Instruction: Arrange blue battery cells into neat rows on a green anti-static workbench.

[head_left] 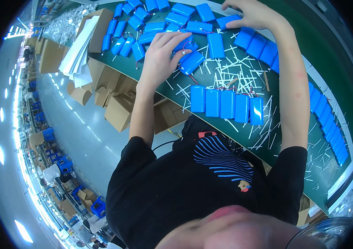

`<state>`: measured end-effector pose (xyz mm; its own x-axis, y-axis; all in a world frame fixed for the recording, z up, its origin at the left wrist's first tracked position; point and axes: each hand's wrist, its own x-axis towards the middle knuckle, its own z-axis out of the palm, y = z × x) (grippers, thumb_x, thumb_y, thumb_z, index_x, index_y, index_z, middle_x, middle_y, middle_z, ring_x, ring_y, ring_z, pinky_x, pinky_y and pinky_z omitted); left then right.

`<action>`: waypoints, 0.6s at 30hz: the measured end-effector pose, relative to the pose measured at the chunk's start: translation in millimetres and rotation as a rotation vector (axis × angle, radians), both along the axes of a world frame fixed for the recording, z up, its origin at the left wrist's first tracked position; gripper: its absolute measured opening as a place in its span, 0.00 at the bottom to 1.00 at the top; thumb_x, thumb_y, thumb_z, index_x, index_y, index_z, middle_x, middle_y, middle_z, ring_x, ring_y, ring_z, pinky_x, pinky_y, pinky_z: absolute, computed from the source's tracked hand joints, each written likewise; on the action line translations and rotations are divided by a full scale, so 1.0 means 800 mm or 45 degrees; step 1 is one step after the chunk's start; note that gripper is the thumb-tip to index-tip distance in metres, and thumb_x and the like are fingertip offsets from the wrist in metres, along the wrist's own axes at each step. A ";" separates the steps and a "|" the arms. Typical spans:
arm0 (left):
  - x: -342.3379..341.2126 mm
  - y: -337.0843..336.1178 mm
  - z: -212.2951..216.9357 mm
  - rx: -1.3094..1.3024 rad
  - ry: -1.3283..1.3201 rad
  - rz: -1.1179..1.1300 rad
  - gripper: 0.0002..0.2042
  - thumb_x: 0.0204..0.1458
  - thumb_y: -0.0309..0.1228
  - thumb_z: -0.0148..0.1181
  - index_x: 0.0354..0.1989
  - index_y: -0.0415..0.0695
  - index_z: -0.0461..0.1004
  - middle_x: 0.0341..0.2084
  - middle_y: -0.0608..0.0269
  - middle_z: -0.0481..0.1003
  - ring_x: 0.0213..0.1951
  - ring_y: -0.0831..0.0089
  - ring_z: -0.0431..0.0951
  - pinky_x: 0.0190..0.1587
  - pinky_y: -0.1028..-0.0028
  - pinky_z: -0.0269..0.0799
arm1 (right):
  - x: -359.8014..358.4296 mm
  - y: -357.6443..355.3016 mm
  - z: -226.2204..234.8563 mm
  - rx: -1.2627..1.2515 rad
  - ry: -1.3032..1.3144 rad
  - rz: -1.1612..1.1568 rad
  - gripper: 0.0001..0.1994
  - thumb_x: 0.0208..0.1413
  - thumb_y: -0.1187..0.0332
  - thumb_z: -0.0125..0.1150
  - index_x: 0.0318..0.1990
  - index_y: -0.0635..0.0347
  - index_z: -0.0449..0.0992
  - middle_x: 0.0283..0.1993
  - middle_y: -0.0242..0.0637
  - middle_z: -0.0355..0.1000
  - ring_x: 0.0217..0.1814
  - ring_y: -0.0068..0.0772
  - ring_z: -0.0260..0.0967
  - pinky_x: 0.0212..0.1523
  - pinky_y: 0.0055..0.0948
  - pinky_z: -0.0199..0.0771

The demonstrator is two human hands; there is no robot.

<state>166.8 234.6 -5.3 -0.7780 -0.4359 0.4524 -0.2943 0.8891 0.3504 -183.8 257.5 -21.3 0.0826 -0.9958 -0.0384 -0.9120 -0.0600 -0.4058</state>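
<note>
The blue pack by the left hand (187, 45) lies at the near side of a loose cluster on the green counter (120, 63), its wire and small white connector (183, 52) showing beside the thumb. Our left hand (164, 54) curls over that pack, thumb and fingers apart; we cannot tell whether it truly grips. Our right hand (253, 17) reaches to the far edge with fingers spread around another blue pack (228, 21), the thumb at its near side; a firm hold is not clear to us either.

Next to the right hand, a far row (256, 46) of packs runs along the counter's edge and past our forearm. Nearer our body stands a short row (227, 104) of five. We judge these orderly packs to be the part done, and the jumbled cluster (153, 27) toward the upper left to be what is left: a sizeable share.

Between the rows, white strips (230, 72) lie strewn about. Farther out, below the counter's edge, sit cardboard boxes (119, 112), with a stack of white sheets (81, 50) above them.
</note>
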 end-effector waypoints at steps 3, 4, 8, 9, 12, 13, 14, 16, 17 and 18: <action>0.002 -0.002 -0.009 -0.031 -0.002 -0.020 0.19 0.57 0.29 0.72 0.59 0.49 0.83 0.53 0.62 0.81 0.55 0.61 0.76 0.59 0.65 0.73 | 0.003 -0.005 0.002 0.058 0.065 0.139 0.22 0.55 0.58 0.71 0.55 0.58 0.81 0.49 0.48 0.82 0.49 0.55 0.77 0.51 0.44 0.79; 0.001 0.000 -0.011 -0.050 -0.002 -0.031 0.20 0.57 0.29 0.72 0.59 0.49 0.82 0.54 0.62 0.80 0.55 0.61 0.76 0.59 0.66 0.73 | 0.007 -0.006 0.007 0.098 0.132 0.176 0.22 0.55 0.60 0.70 0.56 0.57 0.80 0.51 0.47 0.82 0.51 0.55 0.77 0.52 0.44 0.78; -0.001 0.011 -0.015 -0.005 0.027 -0.009 0.21 0.56 0.31 0.72 0.60 0.48 0.82 0.57 0.61 0.78 0.57 0.60 0.74 0.61 0.65 0.71 | 0.037 0.026 0.020 -0.252 0.298 -0.067 0.19 0.60 0.59 0.68 0.56 0.56 0.80 0.50 0.44 0.83 0.47 0.51 0.81 0.49 0.42 0.83; -0.001 0.012 -0.014 0.038 0.049 0.008 0.22 0.56 0.32 0.73 0.60 0.48 0.81 0.58 0.61 0.78 0.58 0.59 0.73 0.62 0.65 0.70 | 0.045 0.035 0.022 -0.435 0.346 -0.210 0.18 0.63 0.58 0.67 0.56 0.56 0.80 0.49 0.43 0.84 0.44 0.48 0.83 0.47 0.40 0.85; 0.004 0.000 0.000 0.068 0.036 0.007 0.23 0.55 0.33 0.73 0.61 0.48 0.81 0.60 0.60 0.76 0.59 0.59 0.72 0.62 0.64 0.69 | 0.053 0.034 0.031 -0.483 0.360 -0.335 0.17 0.64 0.57 0.68 0.56 0.55 0.81 0.48 0.42 0.84 0.42 0.46 0.85 0.46 0.39 0.87; 0.006 -0.008 0.007 0.069 0.002 -0.008 0.23 0.55 0.34 0.73 0.61 0.48 0.81 0.61 0.60 0.75 0.59 0.58 0.72 0.63 0.64 0.68 | 0.053 0.031 0.034 -0.338 0.332 -0.309 0.18 0.63 0.57 0.70 0.55 0.54 0.81 0.48 0.41 0.84 0.43 0.46 0.84 0.47 0.39 0.87; 0.009 -0.014 0.013 0.080 -0.037 -0.024 0.23 0.55 0.35 0.74 0.61 0.48 0.81 0.61 0.60 0.75 0.59 0.58 0.71 0.63 0.63 0.68 | 0.053 0.024 0.036 -0.184 0.300 -0.281 0.18 0.61 0.57 0.71 0.55 0.54 0.82 0.48 0.41 0.84 0.44 0.46 0.84 0.47 0.39 0.87; 0.010 -0.014 0.017 0.101 -0.081 -0.046 0.24 0.55 0.36 0.74 0.61 0.49 0.80 0.62 0.59 0.74 0.60 0.57 0.70 0.63 0.63 0.67 | 0.055 0.021 0.037 -0.022 0.264 -0.279 0.18 0.60 0.56 0.73 0.53 0.54 0.82 0.48 0.40 0.84 0.46 0.46 0.84 0.49 0.37 0.86; 0.009 -0.011 0.017 0.100 -0.112 0.032 0.23 0.56 0.37 0.74 0.61 0.50 0.81 0.61 0.59 0.74 0.59 0.57 0.70 0.63 0.62 0.67 | 0.057 0.019 0.037 -0.018 0.262 -0.301 0.18 0.60 0.55 0.73 0.53 0.54 0.83 0.48 0.40 0.84 0.47 0.46 0.84 0.50 0.36 0.86; 0.007 -0.003 0.013 0.098 -0.144 0.107 0.23 0.56 0.39 0.74 0.60 0.51 0.81 0.60 0.59 0.74 0.59 0.57 0.70 0.63 0.61 0.67 | 0.060 0.019 0.037 -0.014 0.259 -0.322 0.18 0.60 0.55 0.73 0.52 0.54 0.83 0.48 0.40 0.84 0.48 0.46 0.84 0.50 0.35 0.86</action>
